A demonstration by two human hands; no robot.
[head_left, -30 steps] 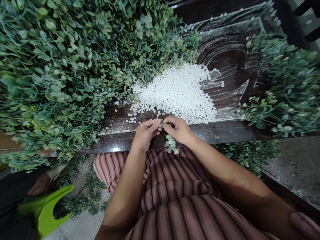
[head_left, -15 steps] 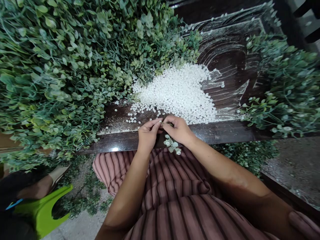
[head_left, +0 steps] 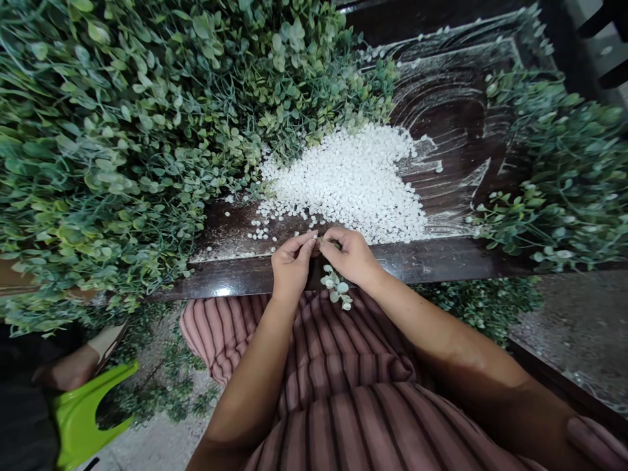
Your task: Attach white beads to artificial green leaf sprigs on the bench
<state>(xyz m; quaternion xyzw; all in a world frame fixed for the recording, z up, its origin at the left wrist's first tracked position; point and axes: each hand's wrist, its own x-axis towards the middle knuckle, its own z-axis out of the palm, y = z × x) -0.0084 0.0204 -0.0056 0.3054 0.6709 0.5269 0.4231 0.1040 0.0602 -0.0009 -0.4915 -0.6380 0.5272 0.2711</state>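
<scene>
My right hand (head_left: 347, 254) is closed around an artificial leafy sprig (head_left: 336, 288), whose pale green leaves hang below the fingers over my lap. Close beside it, my left hand (head_left: 293, 258) pinches with thumb and forefinger at the sprig's upper end; whatever lies between those fingertips is too small to make out. Both hands are just above the table's near edge (head_left: 245, 278). Right behind them a heap of small white pellets (head_left: 348, 180) is spread on the dark tabletop, with several loose ones scattered to the left.
A large mass of artificial greenery (head_left: 122, 131) covers the table's left side. Another bunch of greenery (head_left: 574, 176) lies at the right. White powder streaks (head_left: 441, 98) mark the dark wood. Below left are a green plastic stool (head_left: 83, 418) and another person's foot (head_left: 83, 360).
My hands stay almost in place, fingertips still together. The hanging sprig has swung slightly left and down. At lower left, the other person's foot and the stool appear shifted a little left.
</scene>
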